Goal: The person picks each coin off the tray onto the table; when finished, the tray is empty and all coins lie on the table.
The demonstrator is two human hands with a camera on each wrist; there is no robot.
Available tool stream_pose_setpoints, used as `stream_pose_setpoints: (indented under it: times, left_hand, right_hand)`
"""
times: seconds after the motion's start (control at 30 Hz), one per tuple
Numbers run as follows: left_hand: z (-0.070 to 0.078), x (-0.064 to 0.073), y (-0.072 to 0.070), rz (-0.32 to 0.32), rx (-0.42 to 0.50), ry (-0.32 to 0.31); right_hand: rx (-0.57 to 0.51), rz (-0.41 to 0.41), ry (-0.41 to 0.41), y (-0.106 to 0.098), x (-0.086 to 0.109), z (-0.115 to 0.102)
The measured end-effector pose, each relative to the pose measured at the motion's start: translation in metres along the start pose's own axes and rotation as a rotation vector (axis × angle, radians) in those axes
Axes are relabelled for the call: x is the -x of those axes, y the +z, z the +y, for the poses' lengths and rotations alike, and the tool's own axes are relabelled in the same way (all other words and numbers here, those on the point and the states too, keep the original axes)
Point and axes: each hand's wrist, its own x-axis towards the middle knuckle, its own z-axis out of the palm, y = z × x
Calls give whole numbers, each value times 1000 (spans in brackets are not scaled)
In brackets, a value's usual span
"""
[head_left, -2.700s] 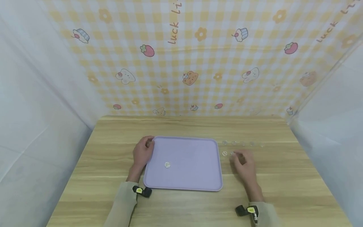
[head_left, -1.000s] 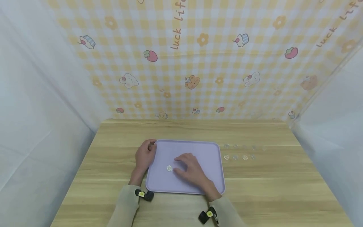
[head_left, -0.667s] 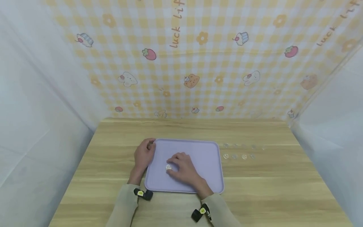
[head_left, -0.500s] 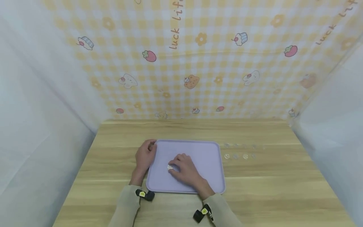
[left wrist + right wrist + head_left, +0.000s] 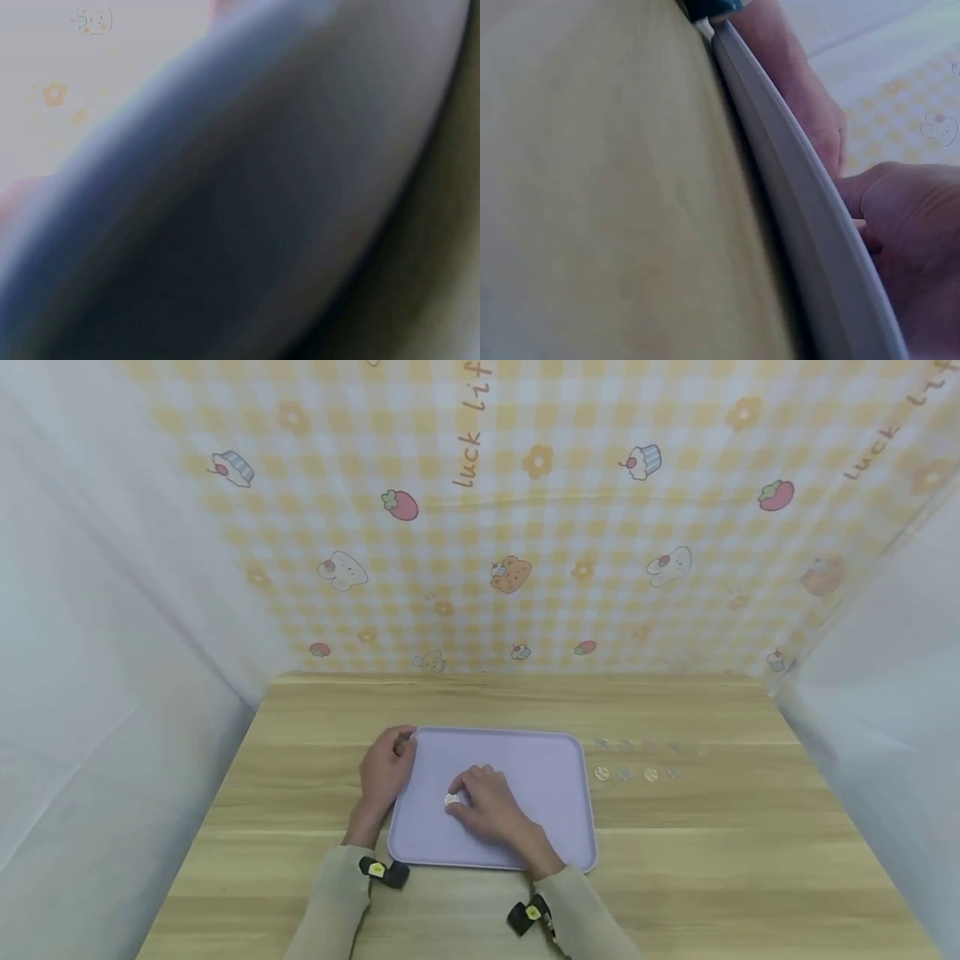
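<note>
A lavender rectangular tray (image 5: 525, 756) lies on the wooden table. My left hand (image 5: 386, 770) holds it at the left rim, fingers bent at the far left corner. Over the tray, my right hand (image 5: 487, 803) pinches a small round, clear, coin-like disc (image 5: 451, 799) between thumb and forefinger, low over the tray surface. Part of the disc is hidden by the fingertips. In the right wrist view the tray's side wall (image 5: 802, 187) crosses in front of the right hand (image 5: 922, 217), hiding its fingertips. A blurred tray edge (image 5: 225, 187) fills most of the left wrist view.
Right of the tray, several similar clear discs lie on the table (image 5: 712, 827) in two rows, a front disc (image 5: 602, 773) and a back disc (image 5: 602, 744) closest to the rim. A yellow checked cloth (image 5: 480, 527) hangs behind the table; white sheets (image 5: 112, 652) flank it.
My right hand has moved left from the rows of discs to over the tray, and its thumb and forefinger have closed on the disc there. The left hand stays at the rim.
</note>
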Motion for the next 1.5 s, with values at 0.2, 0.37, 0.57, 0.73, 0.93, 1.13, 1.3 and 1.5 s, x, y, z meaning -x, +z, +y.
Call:
stream_pose_setpoints:
  times: [0.2, 0.37, 0.57, 0.73, 0.93, 1.13, 1.3, 1.5]
  left_hand:
    - [0, 1, 1, -9, -11, 2]
    - [0, 0, 0, 11, -19, 8]
    - [1, 0, 1, 4, -19, 10]
    - [1, 0, 1, -3, -22, 8]
    - [2, 0, -1, -14, -24, 23]
    - [2, 0, -2, -23, -15, 25]
    - [3, 0, -2, -21, -20, 26]
    - [1, -1, -1, -12, -32, 34]
  right_hand:
    - [-65, -24, 27, -4, -1, 1]
    - [-78, 63, -31, 5, 0, 10]
    - [-74, 153, -93, 10, 3, 15]
    - [-50, 166, -118, 10, 3, 16]
    - [-18, 127, -111, 9, 3, 14]
    - [-11, 128, -101, 7, 4, 11]
    - [-38, 156, -106, 8, 5, 12]
    - [-75, 203, -122, 10, 5, 15]
